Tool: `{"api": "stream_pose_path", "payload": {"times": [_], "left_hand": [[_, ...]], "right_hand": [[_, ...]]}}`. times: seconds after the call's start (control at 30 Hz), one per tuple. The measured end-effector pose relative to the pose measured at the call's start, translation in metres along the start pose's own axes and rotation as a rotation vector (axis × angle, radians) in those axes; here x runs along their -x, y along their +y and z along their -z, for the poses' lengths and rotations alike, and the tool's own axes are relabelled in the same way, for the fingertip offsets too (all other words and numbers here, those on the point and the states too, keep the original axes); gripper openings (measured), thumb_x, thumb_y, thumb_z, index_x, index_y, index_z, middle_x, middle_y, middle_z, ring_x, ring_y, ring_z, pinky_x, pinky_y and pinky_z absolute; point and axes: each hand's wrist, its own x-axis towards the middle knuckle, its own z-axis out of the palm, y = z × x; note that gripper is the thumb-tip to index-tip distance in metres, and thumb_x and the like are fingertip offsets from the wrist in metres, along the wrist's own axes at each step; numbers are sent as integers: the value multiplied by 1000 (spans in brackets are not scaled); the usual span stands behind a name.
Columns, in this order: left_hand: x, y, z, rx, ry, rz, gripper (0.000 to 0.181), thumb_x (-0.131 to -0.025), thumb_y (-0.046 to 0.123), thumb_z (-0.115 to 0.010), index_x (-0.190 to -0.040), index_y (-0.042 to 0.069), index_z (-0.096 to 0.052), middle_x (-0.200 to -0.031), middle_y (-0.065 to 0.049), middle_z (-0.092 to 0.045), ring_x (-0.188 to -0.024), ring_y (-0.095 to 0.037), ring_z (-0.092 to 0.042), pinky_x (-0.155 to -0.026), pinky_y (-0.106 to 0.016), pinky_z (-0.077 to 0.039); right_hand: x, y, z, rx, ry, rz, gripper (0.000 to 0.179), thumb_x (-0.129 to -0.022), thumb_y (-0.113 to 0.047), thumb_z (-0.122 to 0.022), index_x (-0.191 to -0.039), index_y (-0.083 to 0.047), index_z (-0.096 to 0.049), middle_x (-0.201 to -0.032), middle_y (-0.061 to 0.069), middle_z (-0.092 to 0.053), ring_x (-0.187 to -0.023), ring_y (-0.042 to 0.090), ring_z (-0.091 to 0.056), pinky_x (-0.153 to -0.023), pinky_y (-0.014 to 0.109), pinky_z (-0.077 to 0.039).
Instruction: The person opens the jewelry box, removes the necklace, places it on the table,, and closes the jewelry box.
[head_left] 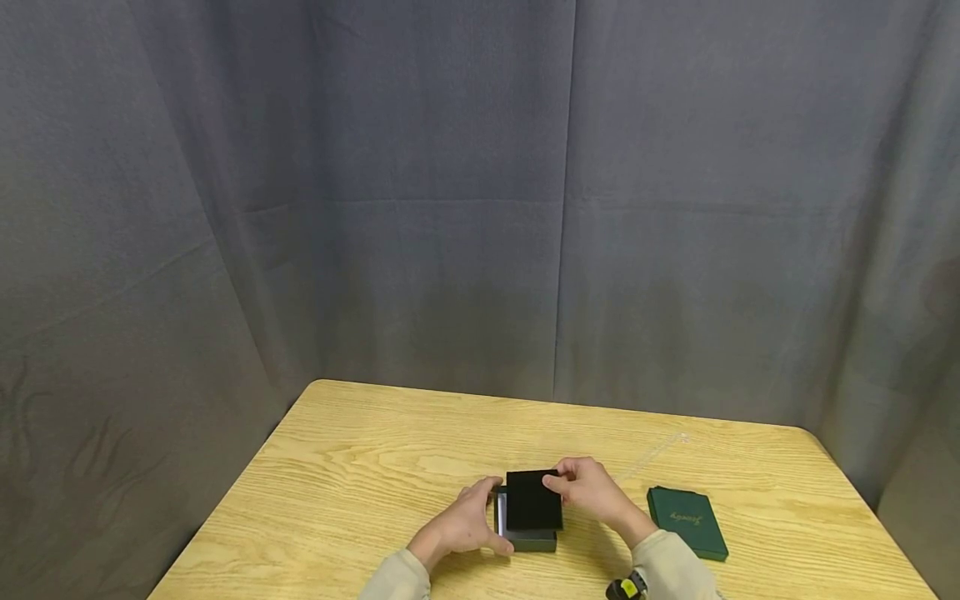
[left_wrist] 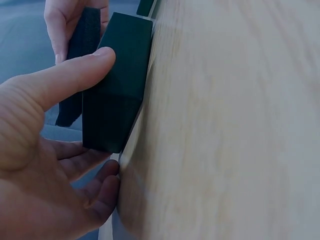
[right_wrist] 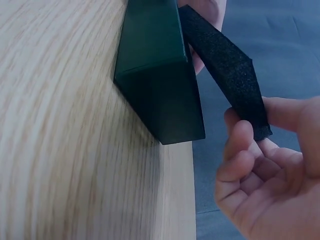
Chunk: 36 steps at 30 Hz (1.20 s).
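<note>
A dark green box base (head_left: 534, 543) with a pale inside sits on the table. My left hand (head_left: 463, 522) holds it from the left, with the thumb on the near wall and the fingers toward the far side. Over the opening, a black foam pad (head_left: 532, 502) is tilted, its right side raised off the box. My right hand (head_left: 594, 493) pinches the pad by its far right corner between thumb and fingers. In the right wrist view, the foam pad (right_wrist: 225, 65) slants away from the box (right_wrist: 157, 75). The pad hides most of the box's inside.
A green lid (head_left: 686, 522) with gold lettering lies flat to the right of my right hand. Behind it, a thin, pale, clear-looking strand (head_left: 654, 455) lies on the wooden table (head_left: 360, 450). Grey curtains (head_left: 450, 208) hang around the table.
</note>
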Motion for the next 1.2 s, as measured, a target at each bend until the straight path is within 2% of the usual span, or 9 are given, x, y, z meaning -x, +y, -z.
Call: {"api": "stream_pose_path", "payload": {"times": [0.17, 0.57, 0.93, 1.2], "left_hand": [[0, -1, 0, 3, 0, 5, 97, -64, 19, -89, -143, 4, -34, -135, -18, -42, -123, -37, -38, -95, -54, -38], [0, -2, 0, 24, -7, 10, 96, -65, 19, -88, -142, 5, -34, -137, -17, -40, -123, -38, -37, -95, -54, -38], [-1, -2, 1, 32, -13, -12, 95, -64, 18, -88, -141, 2, -35, -134, -13, -43, -123, -37, -38, -98, -52, -36], [0, -2, 2, 16, -17, -2, 96, -65, 22, -88, -142, 4, -34, -134, -14, -42, -122, -37, -39, -96, -52, -37]], "right_hand": [[0, 0, -3, 37, 14, -3, 25, -90, -19, -65, -71, -7, -54, -57, -4, -47, -53, 12, -46, -49, 24, -34], [1, -3, -7, 13, -45, 5, 27, -91, -18, -63, -69, -6, -53, -54, -5, -42, -47, 9, -39, -46, 23, -29], [0, -2, -11, 76, -88, 35, 27, -92, -15, -61, -68, -7, -53, -48, -6, -40, -41, 7, -35, -43, 22, -27], [-2, -6, -10, 136, -102, 73, 21, -92, -16, -61, -75, -4, -62, -49, -6, -43, -42, 7, -37, -42, 22, -30]]}}
